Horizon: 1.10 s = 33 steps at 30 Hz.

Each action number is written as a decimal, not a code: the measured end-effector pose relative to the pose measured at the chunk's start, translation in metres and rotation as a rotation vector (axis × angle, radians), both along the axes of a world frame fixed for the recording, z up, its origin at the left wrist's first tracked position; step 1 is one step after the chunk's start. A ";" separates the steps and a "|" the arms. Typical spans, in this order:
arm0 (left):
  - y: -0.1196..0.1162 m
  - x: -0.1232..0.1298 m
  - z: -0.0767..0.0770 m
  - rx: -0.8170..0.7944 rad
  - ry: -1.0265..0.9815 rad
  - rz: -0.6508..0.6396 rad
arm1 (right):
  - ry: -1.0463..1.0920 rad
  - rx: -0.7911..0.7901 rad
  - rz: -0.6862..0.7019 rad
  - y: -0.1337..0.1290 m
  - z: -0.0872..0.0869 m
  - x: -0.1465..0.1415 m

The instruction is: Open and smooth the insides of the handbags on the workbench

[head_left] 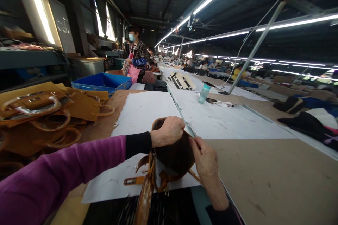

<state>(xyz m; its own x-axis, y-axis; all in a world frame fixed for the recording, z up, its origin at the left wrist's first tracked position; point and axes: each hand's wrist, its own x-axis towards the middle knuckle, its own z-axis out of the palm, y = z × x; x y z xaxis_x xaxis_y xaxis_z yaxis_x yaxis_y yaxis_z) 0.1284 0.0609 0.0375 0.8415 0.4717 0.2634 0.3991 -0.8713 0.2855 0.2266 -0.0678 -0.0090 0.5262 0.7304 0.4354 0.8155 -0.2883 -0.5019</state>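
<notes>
Gripping the rim of a tan bag (174, 158), the left hand (169, 132) is curled nearly closed at its far edge, while the right hand (207, 160) pinches the right edge between thumb and bent fingers. The bag sits low in the middle of the head view, over white paper (145, 107) on the counter (101, 128), its dark mouth turned up towards the wearer. Holding two nearby spots probably keeps that stretch of rim taut and the lining in sight; the paper may be there to protect the leather-like surface. A tan strap with a metal fitting (133, 181) sticks out to the left. More tan bags (39, 112) are heaped at the left, seemingly within reach yet out of the hands' way, and a blue bin (105, 83) is beyond them
</notes>
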 end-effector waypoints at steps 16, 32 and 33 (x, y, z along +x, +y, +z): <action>0.029 -0.046 -0.005 -0.043 0.008 -0.100 | -0.049 -0.175 0.116 -0.025 0.025 0.015; 0.029 -0.024 0.002 -0.382 0.026 -0.069 | -0.027 -0.210 0.080 -0.030 0.015 0.025; 0.028 -0.024 0.003 -0.387 0.031 -0.063 | -0.036 -0.221 0.079 -0.030 0.016 0.024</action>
<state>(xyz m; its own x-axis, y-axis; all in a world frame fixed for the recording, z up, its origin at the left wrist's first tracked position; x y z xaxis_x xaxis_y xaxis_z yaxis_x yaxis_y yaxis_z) 0.1049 0.0890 0.0405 0.8769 0.4780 0.0499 0.3618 -0.7249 0.5863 0.2509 -0.0977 0.0074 0.4510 0.8482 0.2778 0.8560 -0.3229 -0.4038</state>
